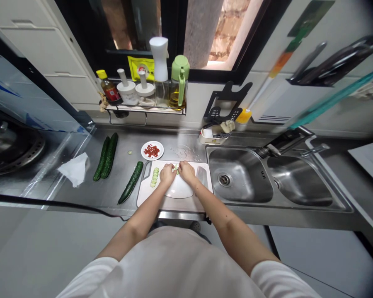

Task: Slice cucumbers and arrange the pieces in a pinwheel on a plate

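Above a white plate (180,190) on the white cutting board (146,194), my left hand (168,174) and my right hand (187,171) meet at the fingertips. Both are closed in a pinch on pale green cucumber slices (175,168), partly hidden by the fingers. To the left on the board lies a row of overlapping cucumber slices (154,177). A knife blade (202,176) rests at the board's right side, its handle not clearly visible. A cut cucumber (131,183) lies just left of the board. Behind the board stands a small plate (144,153) of chopped red pieces (152,150).
Two whole cucumbers (109,157) and a crumpled white cloth or paper (76,169) lie on the left counter. A double sink (240,182) adjoins the board's right. Bottles and jars stand on a wall rack (149,109). A utensil caddy (214,140) sits behind the sink.
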The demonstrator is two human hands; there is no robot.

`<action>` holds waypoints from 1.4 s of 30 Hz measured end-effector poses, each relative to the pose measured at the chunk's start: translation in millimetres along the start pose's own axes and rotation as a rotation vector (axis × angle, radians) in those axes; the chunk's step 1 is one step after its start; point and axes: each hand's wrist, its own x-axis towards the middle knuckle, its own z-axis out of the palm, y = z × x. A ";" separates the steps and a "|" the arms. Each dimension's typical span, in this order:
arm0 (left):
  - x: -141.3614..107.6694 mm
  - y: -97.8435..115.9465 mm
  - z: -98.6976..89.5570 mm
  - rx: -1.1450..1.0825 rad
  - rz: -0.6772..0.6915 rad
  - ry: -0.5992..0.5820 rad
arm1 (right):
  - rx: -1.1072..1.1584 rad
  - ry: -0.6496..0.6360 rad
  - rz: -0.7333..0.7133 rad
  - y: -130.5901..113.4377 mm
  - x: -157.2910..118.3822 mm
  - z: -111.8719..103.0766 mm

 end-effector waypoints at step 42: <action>-2.6 0.7 -2.6 0.009 0.012 -0.001 | -0.073 -0.002 -0.034 -7.4 -21.7 3.9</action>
